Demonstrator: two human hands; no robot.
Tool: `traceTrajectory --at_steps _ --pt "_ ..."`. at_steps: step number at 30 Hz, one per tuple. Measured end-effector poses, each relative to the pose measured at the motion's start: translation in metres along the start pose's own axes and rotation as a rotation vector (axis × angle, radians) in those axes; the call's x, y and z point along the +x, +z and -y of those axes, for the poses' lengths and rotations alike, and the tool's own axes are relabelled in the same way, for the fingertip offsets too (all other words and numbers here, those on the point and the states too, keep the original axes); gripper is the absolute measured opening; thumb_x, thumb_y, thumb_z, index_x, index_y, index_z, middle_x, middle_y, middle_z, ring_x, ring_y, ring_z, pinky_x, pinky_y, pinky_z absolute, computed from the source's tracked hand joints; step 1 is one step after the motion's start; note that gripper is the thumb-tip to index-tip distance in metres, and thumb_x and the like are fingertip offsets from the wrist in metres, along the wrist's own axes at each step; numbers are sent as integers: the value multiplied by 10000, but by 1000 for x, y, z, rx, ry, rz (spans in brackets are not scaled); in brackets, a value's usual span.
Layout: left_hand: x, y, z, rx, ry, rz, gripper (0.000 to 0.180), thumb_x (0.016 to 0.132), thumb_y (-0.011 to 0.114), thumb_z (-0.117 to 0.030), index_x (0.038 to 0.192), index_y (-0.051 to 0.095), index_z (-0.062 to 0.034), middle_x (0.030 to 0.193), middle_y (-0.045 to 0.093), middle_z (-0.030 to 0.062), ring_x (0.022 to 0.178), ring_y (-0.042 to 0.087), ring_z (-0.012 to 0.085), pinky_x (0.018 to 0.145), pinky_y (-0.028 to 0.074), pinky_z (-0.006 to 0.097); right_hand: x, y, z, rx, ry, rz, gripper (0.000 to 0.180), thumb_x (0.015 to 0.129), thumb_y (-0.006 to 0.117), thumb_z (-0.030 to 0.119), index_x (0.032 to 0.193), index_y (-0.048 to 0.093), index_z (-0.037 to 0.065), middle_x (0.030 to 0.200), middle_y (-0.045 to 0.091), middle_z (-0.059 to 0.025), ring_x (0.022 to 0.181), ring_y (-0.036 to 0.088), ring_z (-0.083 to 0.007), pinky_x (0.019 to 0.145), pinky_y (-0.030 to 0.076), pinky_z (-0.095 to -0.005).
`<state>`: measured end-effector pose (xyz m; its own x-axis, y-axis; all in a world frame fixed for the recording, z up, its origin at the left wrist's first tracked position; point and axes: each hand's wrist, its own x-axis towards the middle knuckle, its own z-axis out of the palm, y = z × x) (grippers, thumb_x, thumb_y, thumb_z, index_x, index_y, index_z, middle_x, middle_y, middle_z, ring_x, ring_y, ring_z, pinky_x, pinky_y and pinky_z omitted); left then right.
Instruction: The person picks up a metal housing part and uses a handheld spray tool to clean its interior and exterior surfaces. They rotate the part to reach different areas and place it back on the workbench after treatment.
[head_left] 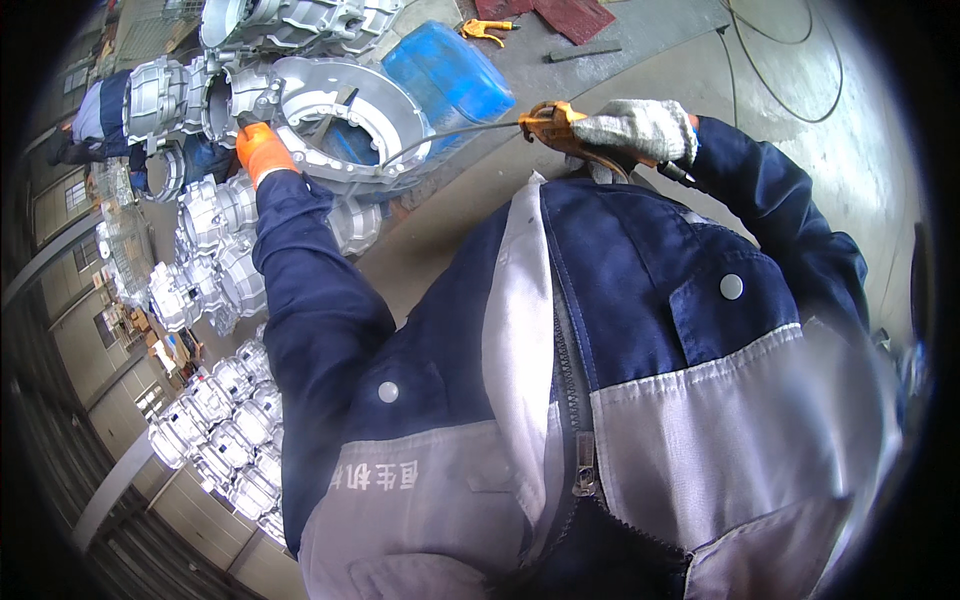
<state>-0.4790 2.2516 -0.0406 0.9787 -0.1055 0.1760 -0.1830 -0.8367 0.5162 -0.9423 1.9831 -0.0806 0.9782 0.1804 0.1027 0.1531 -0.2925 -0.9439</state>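
A large silver cast-metal housing (pixel 412 112) with a wide round opening is at the upper left. My left hand (pixel 266 153), in an orange glove, is closed on the near-left part of its rim; the fingertips are partly hidden. My right hand (pixel 636 130), in a whitish knit glove, is wrapped round an orange air blow gun (pixel 546 124). The gun's long thin nozzle (pixel 450 132) reaches left, its end at the near-right rim of the housing. Whether the trigger is pressed I cannot tell.
A blue plastic drum (pixel 448 70) lies behind the housing. Beyond it are a second orange air gun (pixel 487 31), dark red sheets (pixel 574 16) and a dark bar (pixel 585 51). Hose (pixel 838 75) loops on the right floor. Several castings (pixel 228 425) stand left, near another person (pixel 100 112).
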Motion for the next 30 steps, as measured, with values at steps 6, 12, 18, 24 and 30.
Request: traceTrajectory --at_steps 6,12,18,24,30 --pt "2 8 8 -37 21 -84 646 886 411 -577 958 645 21 891 659 228 818 605 387 721 459 418 24 -7 32 561 612 17 575 870 513 587 1051 637 56 642 578 -10 550 546 -89 492 434 -238" --pt "10 13 22 -123 73 20 437 843 451 -223 1161 537 65 1081 611 255 975 600 363 839 470 381 89 -6 36 224 393 -81 423 903 571 414 1028 611 12 733 630 -52 612 588 -148 592 452 -301" --pt "4 7 21 38 178 118 512 818 648 -345 1154 541 26 1028 630 187 928 592 321 805 449 374 160 -6 -8 -146 331 -214 444 892 558 435 1038 599 18 832 643 -187 777 629 -332 705 474 -380" --pt "-2 11 21 -354 128 212 562 725 763 -268 1160 548 17 991 640 77 844 578 174 741 450 293 161 -19 -57 -290 461 -107 536 884 485 531 882 648 21 708 626 -211 703 634 -364 644 481 -411" --pt "-7 14 21 -445 195 296 497 809 693 -266 1198 536 0 1015 637 83 905 588 189 792 450 306 132 -53 -54 309 754 256 665 855 453 654 959 634 23 628 598 -78 551 605 -169 500 486 -301"
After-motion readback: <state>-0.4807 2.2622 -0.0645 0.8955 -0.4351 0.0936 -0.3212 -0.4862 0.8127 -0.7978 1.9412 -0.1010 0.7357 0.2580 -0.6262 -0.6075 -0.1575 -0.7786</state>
